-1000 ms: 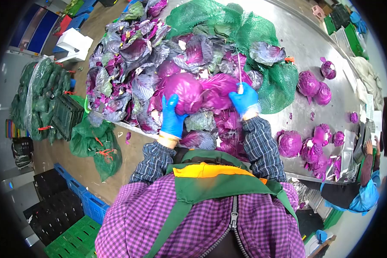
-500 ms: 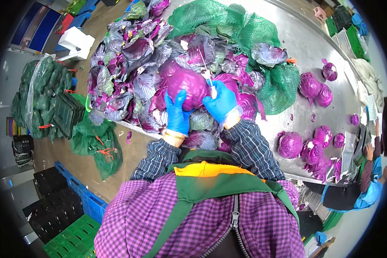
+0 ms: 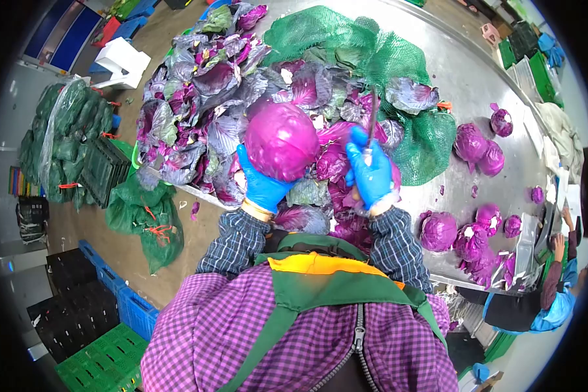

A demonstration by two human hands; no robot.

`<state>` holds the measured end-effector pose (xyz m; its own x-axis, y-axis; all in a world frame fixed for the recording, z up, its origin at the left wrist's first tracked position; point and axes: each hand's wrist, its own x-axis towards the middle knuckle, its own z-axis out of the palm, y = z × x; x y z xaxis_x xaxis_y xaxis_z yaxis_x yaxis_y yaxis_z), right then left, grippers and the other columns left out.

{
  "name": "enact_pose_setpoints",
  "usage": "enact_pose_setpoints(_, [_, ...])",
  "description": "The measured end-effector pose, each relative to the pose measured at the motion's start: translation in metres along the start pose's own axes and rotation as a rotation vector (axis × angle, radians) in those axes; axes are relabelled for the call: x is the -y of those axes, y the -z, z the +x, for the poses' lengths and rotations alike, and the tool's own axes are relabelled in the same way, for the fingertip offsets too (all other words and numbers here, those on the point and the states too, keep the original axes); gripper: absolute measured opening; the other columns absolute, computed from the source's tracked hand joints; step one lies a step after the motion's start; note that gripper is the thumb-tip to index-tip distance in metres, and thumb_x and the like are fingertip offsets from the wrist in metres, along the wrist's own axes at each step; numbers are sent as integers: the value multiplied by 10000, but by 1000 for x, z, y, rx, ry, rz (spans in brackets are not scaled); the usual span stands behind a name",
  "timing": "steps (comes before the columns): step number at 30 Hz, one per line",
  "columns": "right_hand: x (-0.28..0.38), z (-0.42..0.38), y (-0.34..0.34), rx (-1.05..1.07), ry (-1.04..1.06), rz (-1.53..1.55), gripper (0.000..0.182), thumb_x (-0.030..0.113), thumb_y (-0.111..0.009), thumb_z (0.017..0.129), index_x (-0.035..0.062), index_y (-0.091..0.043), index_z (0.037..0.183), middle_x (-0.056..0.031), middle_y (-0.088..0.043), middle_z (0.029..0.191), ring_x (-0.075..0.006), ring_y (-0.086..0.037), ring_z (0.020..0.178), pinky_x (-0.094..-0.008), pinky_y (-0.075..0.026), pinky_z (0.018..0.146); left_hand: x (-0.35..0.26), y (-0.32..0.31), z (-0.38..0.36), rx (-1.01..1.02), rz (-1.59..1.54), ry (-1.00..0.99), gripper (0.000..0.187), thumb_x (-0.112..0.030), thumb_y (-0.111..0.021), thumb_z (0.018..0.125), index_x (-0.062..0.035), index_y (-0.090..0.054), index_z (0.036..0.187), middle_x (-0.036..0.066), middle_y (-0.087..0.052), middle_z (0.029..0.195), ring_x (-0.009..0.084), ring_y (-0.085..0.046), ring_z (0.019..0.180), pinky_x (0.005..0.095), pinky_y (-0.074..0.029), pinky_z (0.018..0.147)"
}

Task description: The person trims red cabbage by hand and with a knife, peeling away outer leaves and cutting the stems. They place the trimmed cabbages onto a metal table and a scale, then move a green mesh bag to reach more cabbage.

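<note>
A large, shiny red cabbage (image 3: 282,140) rests in my blue-gloved left hand (image 3: 265,187), which cups it from below and from its left side. My right hand (image 3: 370,173), also gloved in blue, is wrapped round the pale handle of a knife (image 3: 374,121). The blade points up and away from me, blurred at the tip, and stands apart from the cabbage. Beneath both hands lies a thick heap of loose purple cabbage leaves (image 3: 225,127). Some leaf pieces sit just below my right hand, partly hidden by it.
Green mesh netting (image 3: 418,147) spreads behind and right of the heap. Several smaller cabbages (image 3: 439,232) lie on the right of the metal table (image 3: 464,78). Filled net sacks (image 3: 65,144) and crates (image 3: 108,359) stand on the left. A co-worker's hands (image 3: 559,245) show at the far right.
My right hand with the knife has moved right, off the cabbage. The cabbage has shifted slightly left and now sits in my left hand alone, a smoother side showing.
</note>
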<state>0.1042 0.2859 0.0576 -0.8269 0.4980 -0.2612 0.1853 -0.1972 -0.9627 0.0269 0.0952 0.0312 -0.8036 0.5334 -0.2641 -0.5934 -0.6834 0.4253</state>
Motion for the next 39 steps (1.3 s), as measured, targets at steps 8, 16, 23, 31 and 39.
enact_pose_setpoints(8, [-37,-7,-11,389,-413,960,300,282,-581,930,94,-575,1164,26,-529,674,-67,-451,454,-223,-358,399,-39,-36,-4,396,724,-138,1120,-539,-799,600,-88,-238,1459,111,-307,1469,258,-353,1327,400,-257,1126])
enact_pose_setpoints(16, [43,-27,-16,321,131,212,443,104,-614,889,48,-495,1312,-58,-580,1252,-58,-559,698,-221,-462,553,-3,23,-9,77,185,1,884,-455,-710,745,-114,-286,1441,107,-362,1446,288,-359,1327,475,-266,1118])
enact_pose_setpoints(23, [21,-38,0,152,683,-803,651,95,-633,820,172,-378,1414,-99,-639,935,-246,-641,708,-366,-516,581,4,22,-14,89,54,89,914,-724,-506,762,-162,-285,1448,118,-298,1484,339,-284,1363,563,-197,1121])
enact_pose_setpoints(31, [25,-30,-4,281,606,-1059,733,126,-596,789,208,-290,1449,-108,-594,850,-292,-621,689,-421,-488,552,5,27,-21,92,150,113,889,-680,-534,781,-151,-279,1449,121,-304,1482,338,-294,1359,558,-204,1123])
enact_pose_setpoints(39, [-30,-2,27,32,281,-1134,614,67,-561,805,239,-417,1376,-175,-636,976,-346,-636,786,-424,-514,668,19,50,-22,428,-401,165,856,-730,-401,813,-132,-338,1422,111,-358,1452,318,-329,1340,523,-218,1121])
